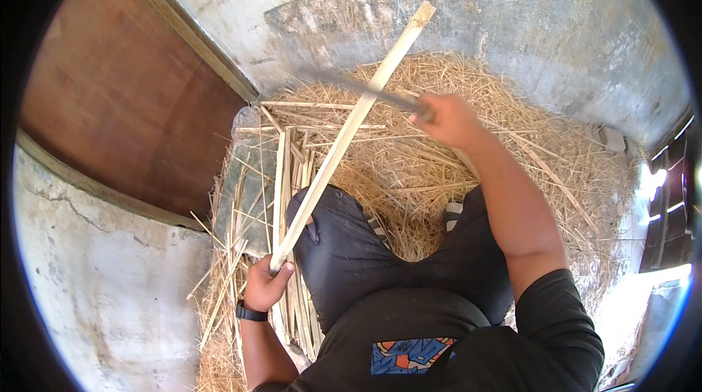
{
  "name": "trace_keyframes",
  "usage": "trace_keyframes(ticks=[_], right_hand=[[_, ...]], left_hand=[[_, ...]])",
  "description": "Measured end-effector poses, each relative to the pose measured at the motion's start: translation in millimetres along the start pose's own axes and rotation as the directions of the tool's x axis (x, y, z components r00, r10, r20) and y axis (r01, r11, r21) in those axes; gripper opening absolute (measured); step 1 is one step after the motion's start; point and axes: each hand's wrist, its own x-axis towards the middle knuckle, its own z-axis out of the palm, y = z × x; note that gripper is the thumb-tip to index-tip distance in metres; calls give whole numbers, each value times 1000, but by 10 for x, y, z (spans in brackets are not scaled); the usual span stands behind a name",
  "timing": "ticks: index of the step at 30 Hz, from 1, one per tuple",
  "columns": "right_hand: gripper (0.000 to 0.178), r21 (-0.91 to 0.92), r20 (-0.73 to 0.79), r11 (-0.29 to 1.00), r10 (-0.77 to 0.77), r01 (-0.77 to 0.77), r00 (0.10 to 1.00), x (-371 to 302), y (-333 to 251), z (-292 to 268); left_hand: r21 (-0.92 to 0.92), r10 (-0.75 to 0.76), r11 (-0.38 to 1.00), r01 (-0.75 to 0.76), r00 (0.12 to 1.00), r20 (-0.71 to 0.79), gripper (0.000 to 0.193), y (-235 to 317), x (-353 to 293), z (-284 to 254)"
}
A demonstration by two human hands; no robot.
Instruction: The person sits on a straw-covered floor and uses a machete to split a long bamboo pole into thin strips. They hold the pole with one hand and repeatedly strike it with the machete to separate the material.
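Observation:
My left hand is closed around the lower end of a long, pale split bamboo strip. The strip slants up and to the right, passing over my left thigh, with its far end towards the wall. In my right hand is the handle of a long knife. Its dark blade, smeared by motion, points left and crosses the strip above its middle. Whether the blade touches the strip, I cannot tell.
Straw-like shavings cover the floor around my feet. Several thin strips lie beside my left leg, some over a grey stone slab. A curved plastered wall stands ahead, and a brown wooden door is at the left.

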Motion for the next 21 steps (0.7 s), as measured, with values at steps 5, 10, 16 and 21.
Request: trace_keyframes(ticks=[5, 10, 16, 21], right_hand=[[25, -242, 80, 918, -305, 315, 949, -14, -232, 125], [22, -194, 33, 981, -7, 13, 999, 11, -182, -82], [21, -175, 10, 958, -231, 230, 973, -62, -173, 43], [18, -209, 83, 946, -234, 247, 969, -28, -256, -47]], left_hand=[[-395, -42, 918, -14, 990, -133, 28, 178, 49, 189], [-75, 55, 995, -62, 994, -97, 27, -24, 105, 117], [-119, 52, 991, -60, 996, -69, 28, -110, 159, 202], [66, 69, 996, -66, 997, -41, 26, 78, 160, 175]])
